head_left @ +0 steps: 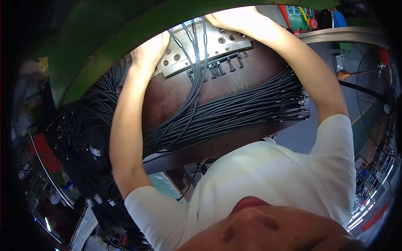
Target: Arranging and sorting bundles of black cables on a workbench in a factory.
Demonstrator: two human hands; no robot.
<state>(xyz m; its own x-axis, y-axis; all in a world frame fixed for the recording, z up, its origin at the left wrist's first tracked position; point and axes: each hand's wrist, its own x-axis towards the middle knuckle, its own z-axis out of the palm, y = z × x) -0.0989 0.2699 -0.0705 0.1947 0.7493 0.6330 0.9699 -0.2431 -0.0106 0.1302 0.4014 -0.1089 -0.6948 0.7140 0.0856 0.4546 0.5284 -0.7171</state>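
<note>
Both my arms reach up to a metal mould plate [215, 42] with round holes, brightly lit at the top of the view. My left hand [151, 49] is at the plate's left side; its fingertips are lost in glare and behind a green edge. Over the plate's right part lies my right hand [232, 19], its fingers mostly cut off by the same edge. Between the hands, several black cables [205, 38] with thicker sleeve ends run down across the plate. Below its front edge lie small black branched plastic pieces [215, 69] on the brown table [163, 102].
A thick bundle of black cables [234, 102] stretches along the table's near edge. More dark cables [75, 134] hang at the left. The green machine frame [100, 46] arches overhead. At the upper right is a red push button [312, 23]; a fan [386, 108] stands farther right.
</note>
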